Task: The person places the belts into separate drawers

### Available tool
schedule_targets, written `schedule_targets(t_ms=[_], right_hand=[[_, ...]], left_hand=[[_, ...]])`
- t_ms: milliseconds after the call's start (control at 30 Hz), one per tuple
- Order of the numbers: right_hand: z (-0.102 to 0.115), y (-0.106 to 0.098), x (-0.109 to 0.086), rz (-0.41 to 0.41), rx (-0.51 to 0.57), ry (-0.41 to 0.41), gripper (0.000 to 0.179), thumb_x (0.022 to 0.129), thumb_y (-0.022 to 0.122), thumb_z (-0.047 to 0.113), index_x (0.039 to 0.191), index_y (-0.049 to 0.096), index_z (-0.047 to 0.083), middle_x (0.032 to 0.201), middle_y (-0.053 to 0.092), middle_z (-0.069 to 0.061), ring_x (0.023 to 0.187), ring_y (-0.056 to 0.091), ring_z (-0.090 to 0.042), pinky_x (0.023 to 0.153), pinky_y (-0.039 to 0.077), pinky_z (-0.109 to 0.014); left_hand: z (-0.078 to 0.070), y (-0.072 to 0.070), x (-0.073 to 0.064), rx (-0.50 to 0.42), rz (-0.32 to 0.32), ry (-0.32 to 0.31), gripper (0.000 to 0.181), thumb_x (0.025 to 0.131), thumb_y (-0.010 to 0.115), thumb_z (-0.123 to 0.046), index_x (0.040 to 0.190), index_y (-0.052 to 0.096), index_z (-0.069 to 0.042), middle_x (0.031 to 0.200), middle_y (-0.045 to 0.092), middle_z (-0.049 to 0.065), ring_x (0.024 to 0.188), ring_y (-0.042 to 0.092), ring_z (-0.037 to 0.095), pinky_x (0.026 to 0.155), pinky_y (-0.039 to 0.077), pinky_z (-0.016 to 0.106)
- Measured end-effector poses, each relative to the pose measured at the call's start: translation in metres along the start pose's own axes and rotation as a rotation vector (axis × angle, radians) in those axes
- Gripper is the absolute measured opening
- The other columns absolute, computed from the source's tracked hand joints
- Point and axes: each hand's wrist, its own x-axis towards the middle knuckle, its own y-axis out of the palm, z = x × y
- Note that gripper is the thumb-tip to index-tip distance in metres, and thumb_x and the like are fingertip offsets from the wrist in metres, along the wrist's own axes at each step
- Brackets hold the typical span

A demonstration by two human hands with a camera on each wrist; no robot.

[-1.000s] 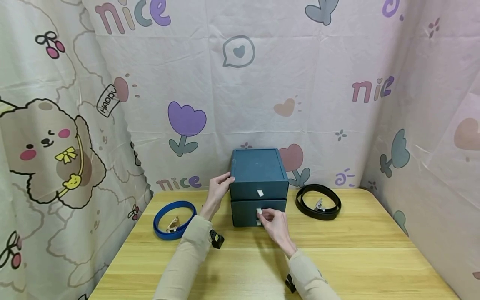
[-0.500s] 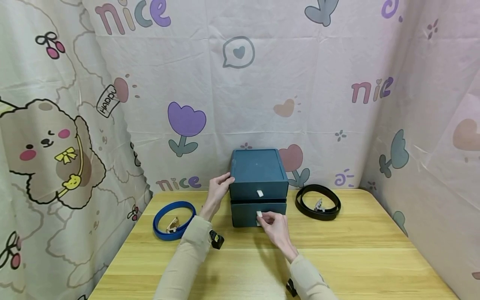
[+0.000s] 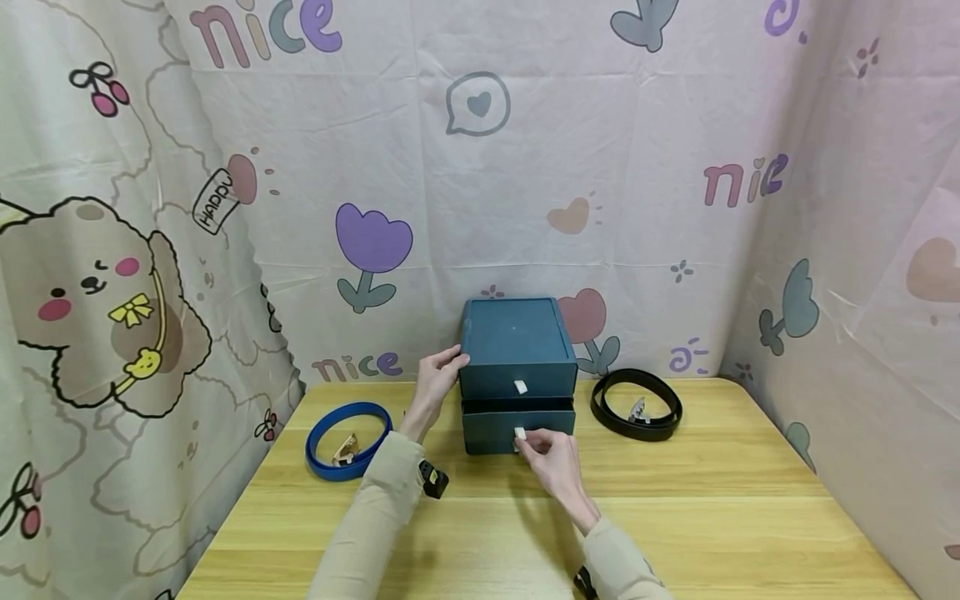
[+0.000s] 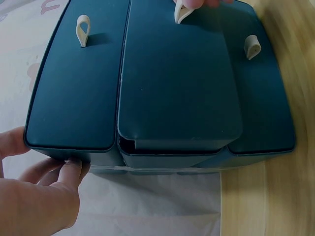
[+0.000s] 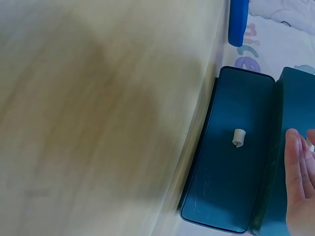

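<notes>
A dark teal drawer box (image 3: 513, 332) stands at the back middle of the table, with three drawers, each bearing a white loop tab. My left hand (image 3: 435, 385) grips its upper left front corner; in the left wrist view the fingers curl against the side of the top drawer (image 4: 74, 98). Thumb and fingertips of my right hand (image 3: 553, 462) pinch the tab (image 3: 521, 433) of the middle drawer (image 4: 177, 78). That drawer juts out a little, and a dark gap shows above its front. The bottom drawer (image 5: 229, 172) sits closed below it.
A coiled blue belt (image 3: 318, 458) with a gold-toned buckle lies left of the box. On the right lies a coiled black belt (image 3: 651, 432) with a silver buckle. Printed cloth (image 3: 480, 208) hangs close behind the wooden table (image 3: 690, 517) and at both sides.
The middle drawer has slid out toward me, with the right hand pinching its tab, and the gap above it has widened. The left hand has stayed at the box's corner.
</notes>
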Motion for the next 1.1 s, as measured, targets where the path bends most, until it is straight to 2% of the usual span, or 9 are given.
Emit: schedule_targets(t_ms=[433, 667, 833, 1100], right_hand=[[-0.001, -0.003, -0.006, 0.007, 0.029, -0.02, 0.008, 0.083, 0.081, 0.01, 0.08, 0.079, 0.002, 0.069, 0.076, -0.006, 0.058, 0.068, -0.003, 0.055, 0.051, -0.016], [0.003, -0.006, -0.009, 0.021, 0.047, 0.008, 0.013, 0.082, 0.082, 0.011, 0.08, 0.078, -0.001, 0.07, 0.076, -0.006, 0.058, 0.067, -0.002, 0.055, 0.052, -0.016], [0.004, -0.008, -0.009, 0.027, 0.038, 0.002, 0.004, 0.08, 0.083, 0.005, 0.079, 0.079, 0.004, 0.068, 0.076, -0.005, 0.056, 0.066, -0.001, 0.054, 0.051, -0.016], [0.003, -0.012, -0.011, 0.031, 0.003, -0.039, 0.008, 0.078, 0.084, 0.003, 0.074, 0.079, 0.008, 0.064, 0.073, -0.001, 0.056, 0.062, 0.002, 0.054, 0.051, -0.016]], left_hand=[[0.0, 0.0, 0.001, -0.009, 0.0, 0.007, 0.051, 0.1, 0.059, -0.016, 0.147, 0.049, 0.001, 0.157, 0.042, 0.022, 0.146, 0.039, 0.038, 0.118, 0.036, 0.054], [-0.001, 0.001, 0.001, -0.006, -0.004, -0.004, 0.051, 0.1, 0.059, -0.018, 0.147, 0.049, 0.0, 0.157, 0.043, 0.022, 0.146, 0.04, 0.038, 0.117, 0.037, 0.053], [-0.001, 0.001, 0.001, -0.007, -0.001, -0.002, 0.051, 0.1, 0.059, -0.018, 0.147, 0.05, 0.0, 0.156, 0.043, 0.022, 0.146, 0.04, 0.037, 0.118, 0.036, 0.053], [-0.002, 0.001, 0.0, -0.006, 0.007, 0.006, 0.052, 0.101, 0.059, -0.017, 0.148, 0.047, 0.002, 0.157, 0.04, 0.023, 0.147, 0.038, 0.039, 0.118, 0.035, 0.055]])
